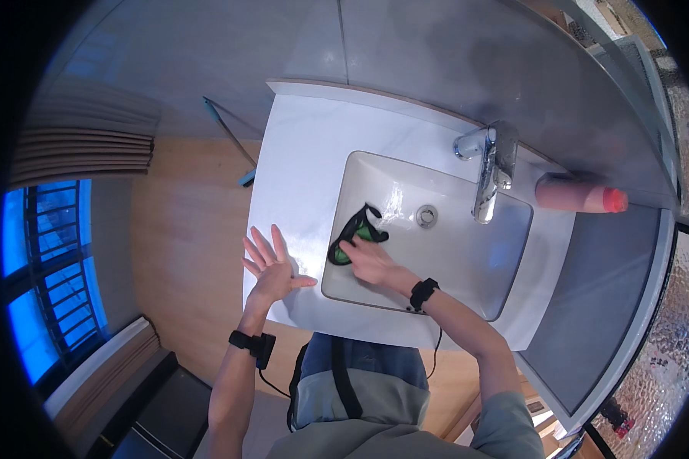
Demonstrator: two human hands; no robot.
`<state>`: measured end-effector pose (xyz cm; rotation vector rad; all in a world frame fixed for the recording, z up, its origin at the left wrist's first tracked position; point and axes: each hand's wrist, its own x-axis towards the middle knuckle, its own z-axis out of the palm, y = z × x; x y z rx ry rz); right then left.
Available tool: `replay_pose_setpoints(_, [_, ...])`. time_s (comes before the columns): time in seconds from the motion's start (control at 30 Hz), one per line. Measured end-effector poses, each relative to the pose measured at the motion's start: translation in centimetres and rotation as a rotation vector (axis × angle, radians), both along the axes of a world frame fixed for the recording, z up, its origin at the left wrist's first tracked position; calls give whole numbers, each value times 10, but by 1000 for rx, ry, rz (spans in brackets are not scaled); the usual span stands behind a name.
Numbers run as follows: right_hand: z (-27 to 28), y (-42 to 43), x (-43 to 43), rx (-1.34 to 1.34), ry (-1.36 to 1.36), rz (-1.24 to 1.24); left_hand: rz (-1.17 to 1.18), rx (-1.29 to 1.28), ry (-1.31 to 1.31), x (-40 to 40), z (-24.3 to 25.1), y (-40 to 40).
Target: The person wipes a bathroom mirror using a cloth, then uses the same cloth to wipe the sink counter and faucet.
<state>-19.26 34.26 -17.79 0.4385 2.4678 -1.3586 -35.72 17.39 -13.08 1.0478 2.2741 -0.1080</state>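
Observation:
My right hand (370,261) reaches into the rectangular white sink basin (459,269), its fingers closed on a green cloth (364,231) with black edging. The crumpled cloth lies against the basin's left wall, and my fingertips cover part of it. My left hand (273,269) is spread with nothing in it, over the left side of the white countertop (304,137); whether it touches the surface I cannot tell. Right of the cloth is the round metal drain (426,216). A black band is strapped on each wrist.
A chrome faucet (487,178) stands behind the basin. At the back right is a pink bottle (577,195) with a red cap. A long-handled tool with a blue head (247,177) leans left of the counter. A grey panel (597,292) borders the right.

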Motion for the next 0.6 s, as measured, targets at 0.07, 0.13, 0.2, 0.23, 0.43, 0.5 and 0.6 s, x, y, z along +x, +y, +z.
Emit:
replay_pose_setpoints(0.07, [-3,11,-6,30,5,-68,-4,6,6,0,-1,-3])
replay_pose_setpoints(0.13, [-14,22,-15,75,94,-237,-17,15,15,-1,-1,-3])
replay_pose_setpoints(0.2, [-31,37,-31,133,147,-454,7,13,-11,0,-1,-1])
replay_pose_setpoints(0.23, [-28,48,-44,95,125,-550,9,2,-10,0,-2,-4])
replay_pose_setpoints(0.43, [-38,73,-76,16,113,-723,41,21,-50,-2,-6,-2])
replay_pose_setpoints(0.5, [-44,68,-64,-22,145,-672,41,4,-57,-2,-3,0])
replay_pose_setpoints(0.6, [-48,32,-29,-124,197,-396,71,-77,-99,-2,3,5])
